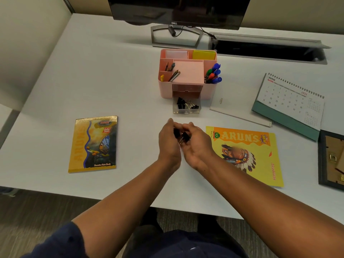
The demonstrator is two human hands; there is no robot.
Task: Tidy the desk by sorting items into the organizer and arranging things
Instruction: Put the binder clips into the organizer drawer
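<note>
White worktop (55,90) is stretching out beneath a monitor (178,10), carrying a pink organizer (188,73) at its centre. Below the organizer's front, a small clear drawer (186,106) is standing pulled out, holding several binder clips (187,105). Near the front edge, both hands are meeting above the bare surface: the left hand (168,142) and the right hand (198,144) are curling their fingers around a small cluster of black binder clips (181,136), cupping them between the palms. How many clips are there is hard to tell. A butterfly notebook (93,144) is lying well to the left, an orange-and-yellow notebook (245,153) just beside the right wrist, and a desk calendar (290,103) farther right. These clips are likely light, stiff and springy, with loose wire handles that could snag together; pinching the black bodies seems safest for dropping them into the drawer.
</note>
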